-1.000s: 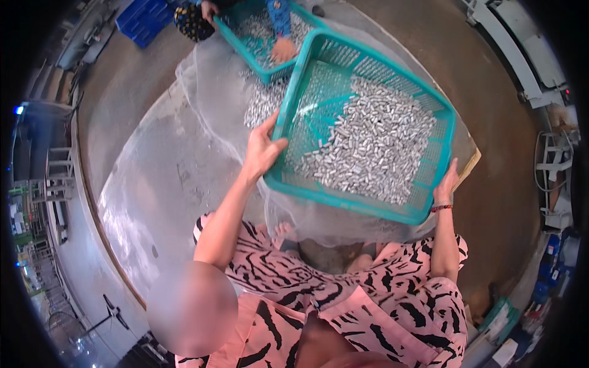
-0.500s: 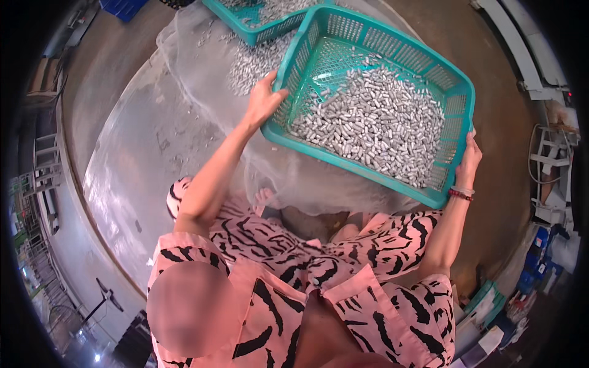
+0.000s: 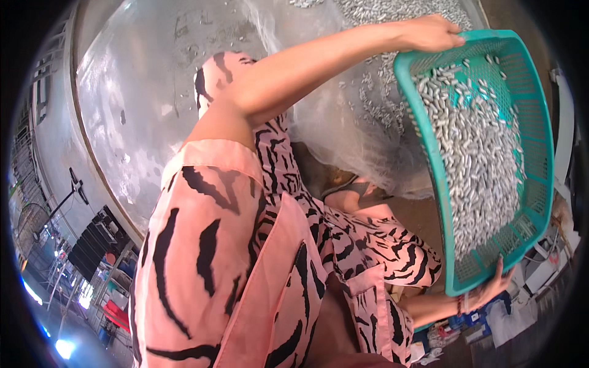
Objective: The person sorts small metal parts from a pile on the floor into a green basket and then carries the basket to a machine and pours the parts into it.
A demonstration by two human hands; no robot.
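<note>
A teal plastic basket with mesh walls hangs at the right, its long side running from far to near. Inside lies a heap of small silver-grey cylindrical pieces, piled toward the basket's left and near part. My left hand, its arm stretched across, is closed over the rim at the basket's far end. At the near end my right hand supports the wall from outside, its fingers against the mesh; part of its grip is hidden behind the basket.
More silver pieces are strewn on a clear plastic sheet over the floor beyond the basket. My bent legs in patterned pink trousers are to the basket's left. White equipment and bagged items stand at the lower right.
The basket has swung to the right and turned clockwise, with both hands still on it. My view has turned too, and the second teal basket at the far side is out of sight.
</note>
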